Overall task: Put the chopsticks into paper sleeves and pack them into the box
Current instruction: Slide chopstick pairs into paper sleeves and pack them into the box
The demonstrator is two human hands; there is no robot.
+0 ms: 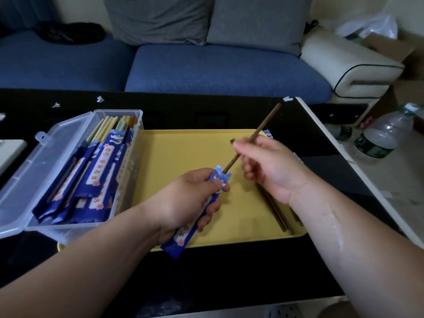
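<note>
My left hand (190,198) grips a blue patterned paper sleeve (183,235) over the yellow tray (183,152). My right hand (268,168) pinches a dark brown chopstick (263,125) whose lower tip sits in the sleeve's open mouth; the rest slants up to the right. A second dark tip shows just left of my right fingers. More brown chopsticks (277,214) lie on the tray under my right wrist. A clear plastic box (46,157) at the left, lid open, holds several sleeved chopsticks (96,175) and pale loose ones.
The tray rests on a black table (206,271). Blue sleeve corners (267,134) peek out behind my right hand. A blue sofa (206,70) runs behind the table. Water bottles (385,134) stand on the floor at the right.
</note>
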